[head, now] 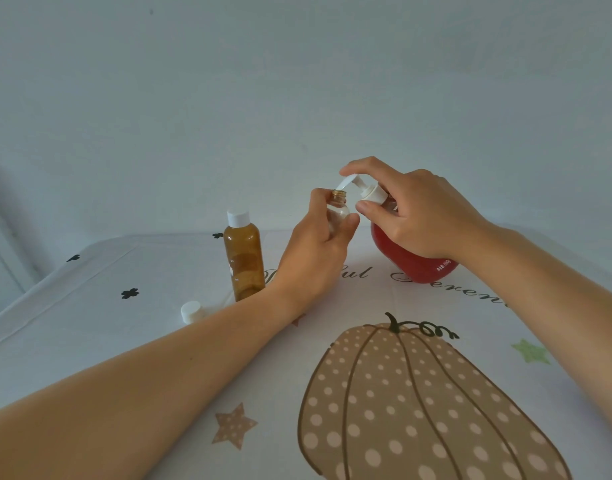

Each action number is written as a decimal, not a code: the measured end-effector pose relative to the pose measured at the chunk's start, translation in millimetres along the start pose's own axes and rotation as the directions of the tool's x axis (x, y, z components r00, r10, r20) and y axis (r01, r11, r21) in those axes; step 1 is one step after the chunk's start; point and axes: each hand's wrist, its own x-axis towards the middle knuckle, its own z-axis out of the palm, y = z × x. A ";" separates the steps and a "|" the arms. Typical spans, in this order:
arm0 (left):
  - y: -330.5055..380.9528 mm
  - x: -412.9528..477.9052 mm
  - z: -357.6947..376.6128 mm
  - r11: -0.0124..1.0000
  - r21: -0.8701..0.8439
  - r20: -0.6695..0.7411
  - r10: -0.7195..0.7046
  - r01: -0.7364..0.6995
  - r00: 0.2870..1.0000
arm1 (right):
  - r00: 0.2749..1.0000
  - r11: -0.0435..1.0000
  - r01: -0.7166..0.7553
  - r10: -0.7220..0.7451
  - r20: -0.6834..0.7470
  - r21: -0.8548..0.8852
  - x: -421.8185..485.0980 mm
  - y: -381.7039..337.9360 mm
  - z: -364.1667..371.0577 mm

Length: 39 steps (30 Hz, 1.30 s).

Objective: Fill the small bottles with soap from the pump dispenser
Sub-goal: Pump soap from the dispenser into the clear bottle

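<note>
Two small bottles are out. One clear bottle [338,209], uncapped, is held up off the table in the left hand [316,251], whose fingers are wrapped tight around its body, its open neck sitting right under the tip of the pump's white spout. The other, an amber bottle [243,259] with a white cap on, stands upright on the cloth just left of that hand. One loose white cap [191,312] lies on the cloth nearer the person, left of the left forearm.

There is one pump dispenser [413,258], a round red bottle standing on the table. The right hand [415,216] is draped over it, forefinger on top of the white pump head [358,185] and thumb against the collar (how hard it presses I cannot tell).

The table wears a pale tablecloth [89,323] printed with a big dotted pumpkin, stars, small dark clovers and some cursive lettering. Behind it is a plain pale wall [297,81].
</note>
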 end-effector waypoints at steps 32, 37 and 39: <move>1.6 0.6 0.8 0.998 0.063 0.027 0.014 -0.016 1.000 | 1.000 1.000 -0.004 0.004 -0.029 0.008 0.0 1.2 0.1; 0.5 3.2 -0.6 0.999 0.047 -0.014 0.018 -0.017 1.000 | 1.000 1.000 -0.001 0.001 -0.027 -0.004 -0.2 1.0 0.6; 0.7 3.6 -0.6 0.999 0.040 -0.016 0.012 -0.012 1.000 | 1.000 1.000 -0.009 0.009 -0.021 0.001 -0.3 0.9 0.4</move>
